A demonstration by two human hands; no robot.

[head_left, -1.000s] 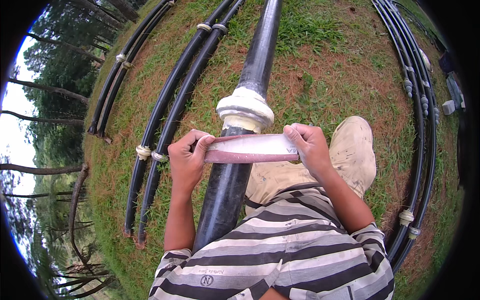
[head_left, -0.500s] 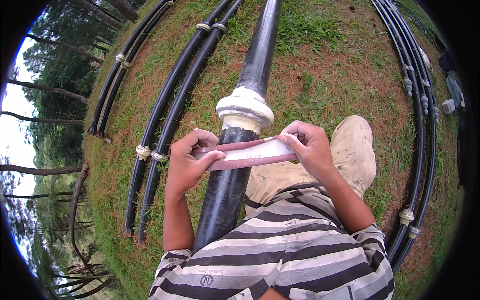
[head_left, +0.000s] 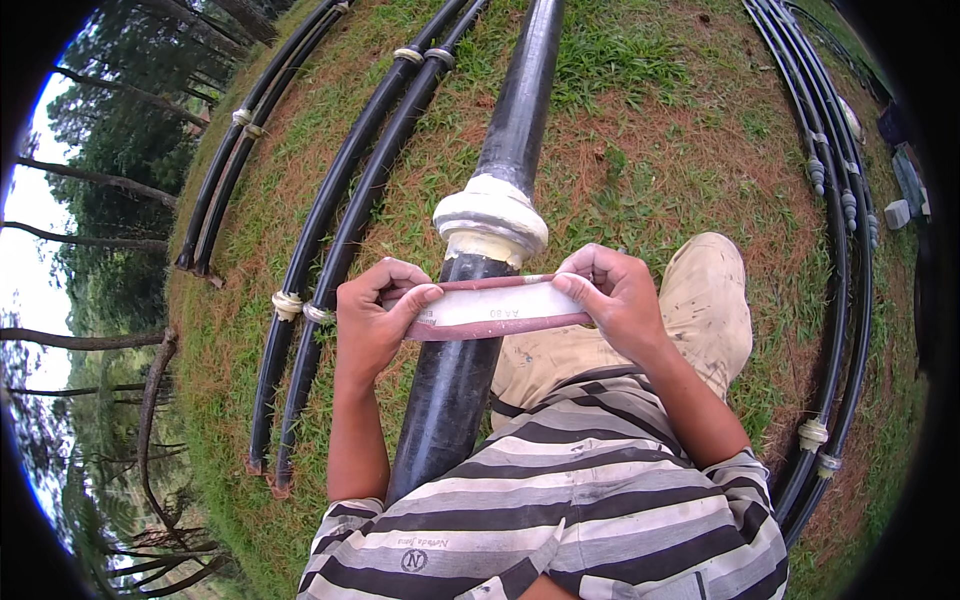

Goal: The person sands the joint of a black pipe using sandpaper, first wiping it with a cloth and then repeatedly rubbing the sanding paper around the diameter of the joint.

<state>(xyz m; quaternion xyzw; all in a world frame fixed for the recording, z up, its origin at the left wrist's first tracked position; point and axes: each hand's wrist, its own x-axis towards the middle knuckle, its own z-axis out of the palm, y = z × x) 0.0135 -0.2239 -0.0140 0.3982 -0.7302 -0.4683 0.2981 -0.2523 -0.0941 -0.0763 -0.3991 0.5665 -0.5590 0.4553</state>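
A strip of sandpaper (head_left: 500,306), whitish on its printed back and reddish-brown along its curled edges, is stretched level between both hands. My left hand (head_left: 385,310) pinches one end between thumb and fingers, and my right hand (head_left: 612,295) pinches the other. Beneath the strip runs a thick black pole (head_left: 440,420), reaching away from my body. Just beyond the strip, a cream-coloured moulded collar (head_left: 490,218) with a rounded ridge encircles the pole. White dust marks my fingers.
On the left, further black poles (head_left: 335,235) with cream collars lie on the grass (head_left: 640,130). More black poles (head_left: 840,300) with pale fittings stretch along the right. My bent knee (head_left: 708,290) is right of the pole. Trees (head_left: 110,185) stand at the far left.
The sandpaper has been opened flatter, so more of its whitish back shows near my left hand. My left hand has shifted slightly left; the pole has stayed still.
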